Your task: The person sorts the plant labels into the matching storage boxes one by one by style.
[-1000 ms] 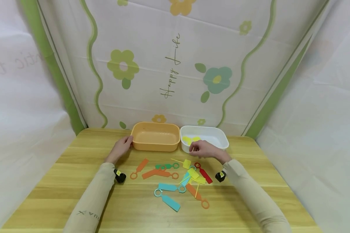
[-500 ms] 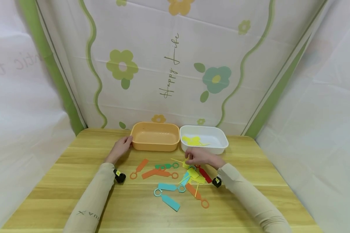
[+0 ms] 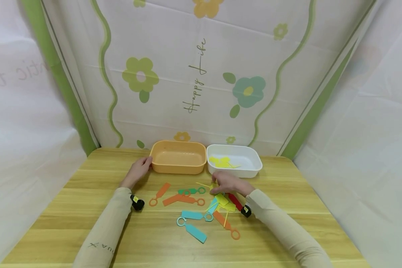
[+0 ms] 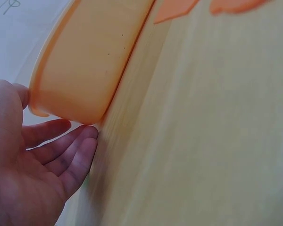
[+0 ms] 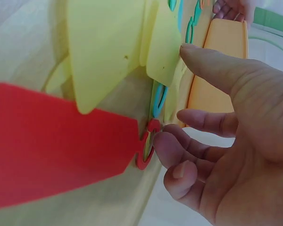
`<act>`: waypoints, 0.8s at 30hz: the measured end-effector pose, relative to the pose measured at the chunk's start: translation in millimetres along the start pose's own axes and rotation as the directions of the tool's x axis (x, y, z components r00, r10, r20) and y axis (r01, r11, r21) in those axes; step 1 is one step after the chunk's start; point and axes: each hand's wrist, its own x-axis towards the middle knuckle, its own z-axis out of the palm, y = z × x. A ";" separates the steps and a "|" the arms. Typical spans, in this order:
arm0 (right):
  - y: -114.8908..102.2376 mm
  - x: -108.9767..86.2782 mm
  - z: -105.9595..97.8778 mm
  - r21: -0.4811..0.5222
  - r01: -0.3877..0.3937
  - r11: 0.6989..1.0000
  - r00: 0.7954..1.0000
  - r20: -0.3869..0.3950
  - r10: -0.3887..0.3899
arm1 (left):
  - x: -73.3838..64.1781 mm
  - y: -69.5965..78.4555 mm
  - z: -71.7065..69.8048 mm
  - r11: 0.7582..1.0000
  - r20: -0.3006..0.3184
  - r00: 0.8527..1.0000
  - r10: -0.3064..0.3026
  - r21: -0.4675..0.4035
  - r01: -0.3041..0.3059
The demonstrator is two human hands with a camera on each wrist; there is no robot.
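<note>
Got right hand [image 3: 227,182] spread, pinching nothing afaict | got yellow tag [image 3: 214,185] on the bench [image 3: 154,238] between thumb and index, stem running leftward past the fingertips | way closer than to left hand [image 3: 138,172], loosely touching orange tub [image 3: 178,169] | got white tub [image 3: 248,174] just beyond the fingers

Tags [image 3: 196,233] on tbl [image 3: 87,178], L bin [image 3: 178,169] behind, prob. touching R bin [image 3: 241,173]

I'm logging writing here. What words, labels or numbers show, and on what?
"Happy Life", sideways: white flower-print fabric backdrop
Reversed, perhaps "tic t", cut off: white fabric left curtain
"X" and unclear letters: beige left sleeve
Too small to read: yellow labels on black wrist devices
Unreadable, cut off: script, left wrist view's top left
</note>
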 end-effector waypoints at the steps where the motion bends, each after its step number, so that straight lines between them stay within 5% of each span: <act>1: 0.1 0.1 0.5 -0.005 -0.005 1.000 1.000 0.003 0.005 | -0.2 -0.1 0.0 1.000 0.000 1.000 -0.004 0.000 0.004; 16: -2.9 1.5 2.0 0.052 -0.018 0.998 1.000 0.013 0.017 | -1.3 1.3 0.1 1.000 -0.005 1.000 0.004 0.023 -0.004; 24: -2.6 4.5 -1.4 0.059 0.075 0.995 0.996 -0.052 -0.072 | -0.8 1.1 -0.2 1.000 -0.004 1.000 0.005 0.016 -0.005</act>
